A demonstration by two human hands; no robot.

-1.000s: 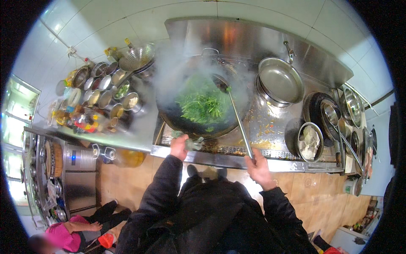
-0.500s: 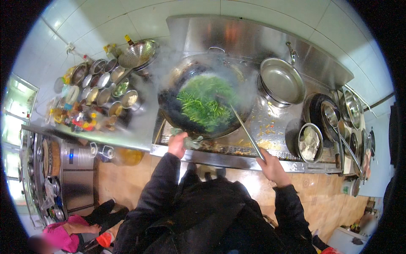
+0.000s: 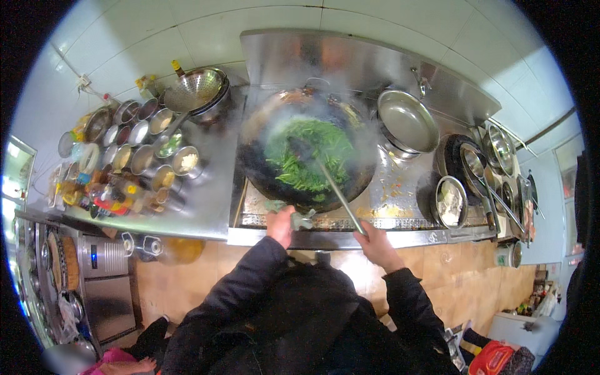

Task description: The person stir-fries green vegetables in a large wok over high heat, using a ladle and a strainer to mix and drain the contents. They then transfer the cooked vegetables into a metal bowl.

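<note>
A large dark wok [image 3: 255, 167] sits on the steel stove, with steam rising from it. Chopped green vegetables [image 3: 325, 145] lie in its middle. My right hand [image 3: 379, 245] is closed around the long metal handle of a ladle [image 3: 336, 189]. The ladle's dark head is down among the greens, partly hidden by them and by steam. At the wok's near edge my left hand [image 3: 280, 225] is closed on a greyish-green cloth [image 3: 304, 219], which is bunched against the rim.
Seasoning bowls [image 3: 142, 160], bottles and a perforated strainer [image 3: 194, 92] crowd the left counter. Right of the wok stand a wide steel pan [image 3: 406, 122] and a pot with white contents [image 3: 450, 203]. Other ladles [image 3: 494, 187] lie farther right. People are at the lower corners.
My right hand has moved left, and the ladle's head has swept left through the greens. My left hand stays at the wok's near rim with the cloth. The whole view has shifted slightly.
</note>
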